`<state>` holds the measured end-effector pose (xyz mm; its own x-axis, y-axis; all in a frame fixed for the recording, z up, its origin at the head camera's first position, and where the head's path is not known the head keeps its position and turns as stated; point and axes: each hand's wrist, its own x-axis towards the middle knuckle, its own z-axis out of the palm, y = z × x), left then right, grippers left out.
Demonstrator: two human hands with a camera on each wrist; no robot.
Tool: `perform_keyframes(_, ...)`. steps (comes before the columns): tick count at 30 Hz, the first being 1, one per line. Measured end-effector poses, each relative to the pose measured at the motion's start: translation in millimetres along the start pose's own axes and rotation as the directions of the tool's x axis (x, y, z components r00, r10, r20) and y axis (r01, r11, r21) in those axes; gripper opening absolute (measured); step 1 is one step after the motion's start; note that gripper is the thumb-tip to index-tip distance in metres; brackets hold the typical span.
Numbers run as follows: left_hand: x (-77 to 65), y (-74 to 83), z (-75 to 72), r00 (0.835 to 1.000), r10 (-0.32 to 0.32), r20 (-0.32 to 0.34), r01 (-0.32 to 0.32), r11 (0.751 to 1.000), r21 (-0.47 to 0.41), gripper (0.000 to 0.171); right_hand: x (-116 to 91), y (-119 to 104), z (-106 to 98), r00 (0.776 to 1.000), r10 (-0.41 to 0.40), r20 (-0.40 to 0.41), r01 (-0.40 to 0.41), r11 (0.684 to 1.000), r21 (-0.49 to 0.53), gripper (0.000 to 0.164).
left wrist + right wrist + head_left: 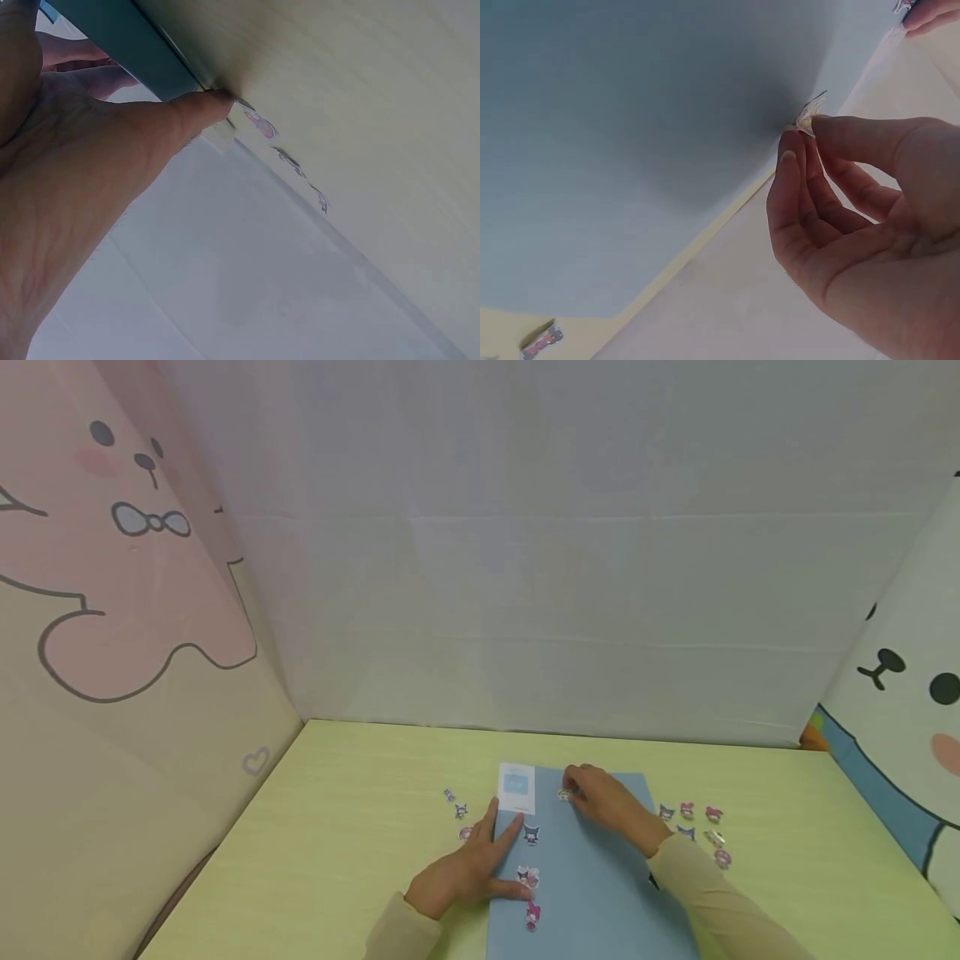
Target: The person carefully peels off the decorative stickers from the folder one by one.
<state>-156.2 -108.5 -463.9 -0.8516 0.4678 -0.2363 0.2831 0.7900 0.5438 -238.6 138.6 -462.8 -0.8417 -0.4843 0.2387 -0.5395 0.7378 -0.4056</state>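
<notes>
A blue folder or book (592, 893) lies on the table with a white label (517, 787) at its top left corner. My left hand (461, 870) rests on its left edge, fingers spread and thumb near the stickers on the cover. Down that left side run a dark-eared character sticker (531, 835), a wider sticker (527, 877) and a pink-hooded sticker (532, 916). Near the top of the cover my right hand (609, 806) pinches a small yellowish sticker (808, 116) between thumb and fingertips, close over the blue surface.
On the yellow table (337, 827), several loose stickers (686, 811) lie right of the blue cover. A few more stickers (461, 811) sit to its left. A pale curtain (525, 610) hangs behind the table, with printed cloth (127, 635) at the left side.
</notes>
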Motion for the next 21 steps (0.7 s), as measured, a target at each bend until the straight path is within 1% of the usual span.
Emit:
perform_keyframes(5,-0.4,0.6,0.3,1.0,0.003,0.001,-0.003,1.0,-0.002,0.104,-0.1,0.1,-0.2,1.0,-0.013,-0.028,0.014,1.0,0.018,0.018)
perform_keyframes(15,0.7,-1.1,2.8,1.0,0.002,-0.001,-0.002,1.0,0.012,0.105,-2.4,4.3,-7.2,0.997,-0.022,-0.07,0.025,0.999,0.042,0.018)
perform_keyframes(21,-0.3,-0.2,0.9,1.0,-0.004,-0.008,0.004,1.0,0.013,0.104,-6.3,7.1,-14.4,0.998,0.0,-0.07,0.006,0.997,0.082,0.014)
